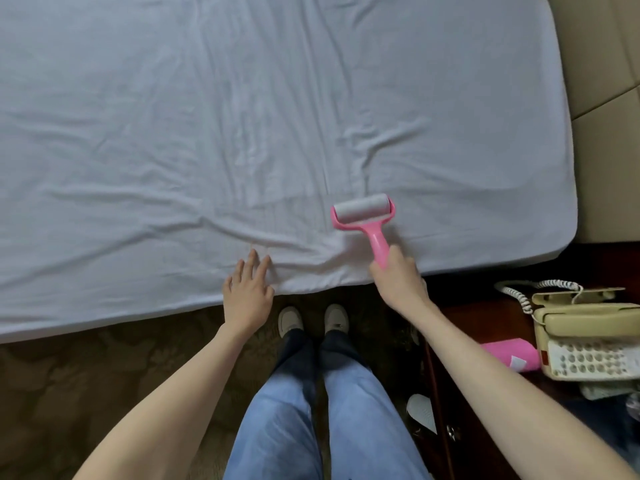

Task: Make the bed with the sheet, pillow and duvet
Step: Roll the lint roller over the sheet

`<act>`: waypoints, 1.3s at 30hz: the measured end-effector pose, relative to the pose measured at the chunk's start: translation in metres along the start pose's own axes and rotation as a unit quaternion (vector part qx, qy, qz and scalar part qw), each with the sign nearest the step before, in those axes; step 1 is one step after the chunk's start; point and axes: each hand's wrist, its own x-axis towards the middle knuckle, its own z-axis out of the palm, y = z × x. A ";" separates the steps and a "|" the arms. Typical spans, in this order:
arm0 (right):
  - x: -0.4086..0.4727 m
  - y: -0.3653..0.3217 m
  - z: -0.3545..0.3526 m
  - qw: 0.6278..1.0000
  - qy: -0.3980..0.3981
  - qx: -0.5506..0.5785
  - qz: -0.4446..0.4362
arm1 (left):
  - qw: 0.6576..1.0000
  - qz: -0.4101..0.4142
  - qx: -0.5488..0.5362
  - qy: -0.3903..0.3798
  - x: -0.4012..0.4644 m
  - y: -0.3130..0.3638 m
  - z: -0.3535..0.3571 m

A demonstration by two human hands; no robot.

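Lowest in the frame, the person's jeans-clad legs and pale shoes (313, 320) stand on patterned carpet (69, 386) against the near edge of the bed. At lower right a dark bedside table (485, 327) carries a beige telephone (585, 337) and, just beside it, a pink roll (512, 353), possibly a cover or refill for the roller.

At centre, the left hand (247, 292) lies flat on the sheet (173, 133) at the mattress edge, fingers straight and spread, its grip apart and holding nothing; it appears to pin the cloth. To its right, the right hand (398, 275) has its grip clamped round the handle of a pink lint roller (363, 214), whose grey drum rests on the sheet just beyond the hand.

Farther up, the sheet covers the whole visible mattress to the rounded corner at right, with creases fanning out from the area between the hands and long folds running up the middle. A tan padded surface (606, 98) borders the bed at upper right. No pillow or duvet is in view.

Step in hand, as judged: cleaning and smoothing the fitted sheet, early in the task. The next move calls for rolling away from the body while the flat hand keeps the cloth taut, so the drum does not drag up fresh wrinkles.
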 end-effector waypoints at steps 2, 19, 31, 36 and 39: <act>0.035 -0.030 -0.006 0.999 0.016 0.018 -0.021 | 1.000 -0.006 -0.005 -0.004 -0.003 -0.004 -0.002; -0.057 0.079 0.062 0.993 -0.057 -0.082 0.055 | 1.000 -0.004 -0.006 -0.002 0.003 0.002 -0.010; 0.058 0.047 -0.021 0.993 0.080 0.067 0.053 | 1.000 0.005 0.009 -0.022 0.008 0.040 -0.010; 0.030 0.094 0.006 0.997 0.016 0.033 0.074 | 0.999 -0.018 0.022 -0.037 0.004 0.049 -0.011; -0.006 0.132 0.024 0.996 -0.022 0.018 0.086 | 0.999 -0.025 0.022 -0.031 0.005 0.059 -0.010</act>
